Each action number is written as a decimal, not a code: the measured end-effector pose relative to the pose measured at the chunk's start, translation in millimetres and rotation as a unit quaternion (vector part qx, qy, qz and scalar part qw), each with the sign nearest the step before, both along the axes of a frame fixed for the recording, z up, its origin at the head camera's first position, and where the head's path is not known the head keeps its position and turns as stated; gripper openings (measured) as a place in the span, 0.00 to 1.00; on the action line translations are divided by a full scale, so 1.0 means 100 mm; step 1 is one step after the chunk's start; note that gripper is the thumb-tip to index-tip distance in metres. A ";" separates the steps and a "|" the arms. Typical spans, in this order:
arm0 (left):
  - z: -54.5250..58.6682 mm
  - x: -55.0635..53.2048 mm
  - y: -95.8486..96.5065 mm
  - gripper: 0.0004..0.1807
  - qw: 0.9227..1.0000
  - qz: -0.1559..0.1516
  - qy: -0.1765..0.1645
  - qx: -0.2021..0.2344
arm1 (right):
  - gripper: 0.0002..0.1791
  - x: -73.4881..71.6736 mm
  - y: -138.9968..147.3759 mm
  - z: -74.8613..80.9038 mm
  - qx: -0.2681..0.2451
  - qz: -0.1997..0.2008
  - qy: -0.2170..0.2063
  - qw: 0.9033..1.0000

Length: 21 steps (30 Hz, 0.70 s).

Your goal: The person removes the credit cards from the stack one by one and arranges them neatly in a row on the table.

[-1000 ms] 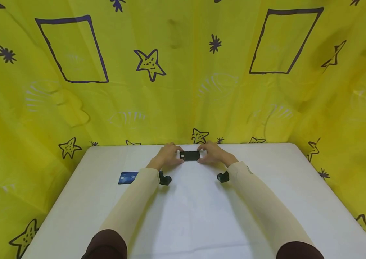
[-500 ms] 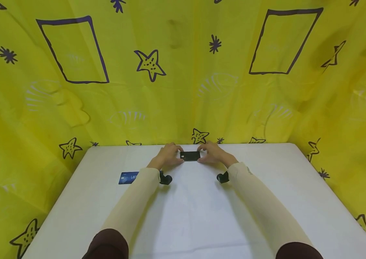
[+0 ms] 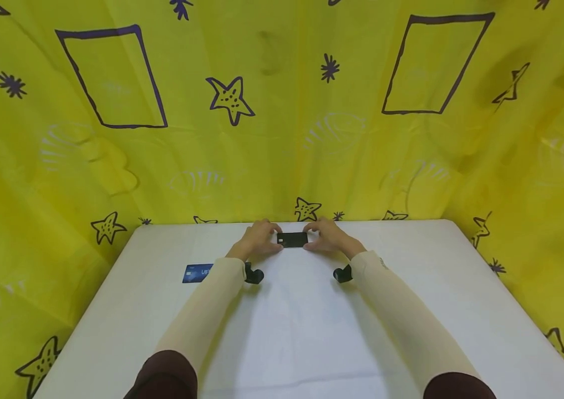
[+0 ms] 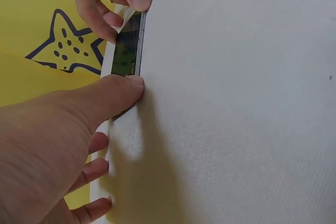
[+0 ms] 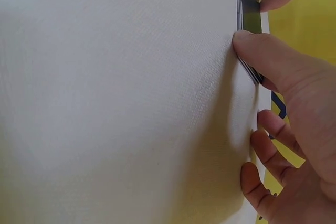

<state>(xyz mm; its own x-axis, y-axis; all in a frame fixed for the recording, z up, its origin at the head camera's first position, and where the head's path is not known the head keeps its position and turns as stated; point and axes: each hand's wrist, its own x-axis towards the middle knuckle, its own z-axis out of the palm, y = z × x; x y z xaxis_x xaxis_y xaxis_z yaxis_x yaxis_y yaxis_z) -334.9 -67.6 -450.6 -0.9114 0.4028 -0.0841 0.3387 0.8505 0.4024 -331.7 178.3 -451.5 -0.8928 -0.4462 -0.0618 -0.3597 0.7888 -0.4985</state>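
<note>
A small stack of bank cards [image 3: 292,240], the top one black with a chip near its left end, lies near the table's far edge. My left hand [image 3: 259,239] pinches the left end between thumb and fingers, and my right hand [image 3: 328,237] does the same at the right end. In the left wrist view, several thin layers show along the near side of the stack [image 4: 127,51], with the thumb pressed against them. The right wrist view has my right thumb on that same layered side of the cards [image 5: 251,18]. Some fingertips are hidden behind the stack.
A blue card printed "VIP" [image 3: 196,273] lies on the white table [image 3: 301,332], partly covered by my left sleeve. Black wrist cameras [image 3: 254,274] sit under both wrists. Right behind the table's far edge hangs a yellow curtain [image 3: 282,155] with starfish drawings.
</note>
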 end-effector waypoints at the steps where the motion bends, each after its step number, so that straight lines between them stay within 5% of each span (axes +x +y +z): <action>1: -0.01 -0.01 0.00 0.24 1.000 0.000 0.002 0.001 | 0.25 0.00 0.00 0.00 -0.001 -0.001 0.000 1.000; 21: -0.01 0.03 0.00 0.25 1.000 0.009 0.004 0.004 | 0.27 0.02 0.00 0.00 -0.013 -0.007 -0.002 1.000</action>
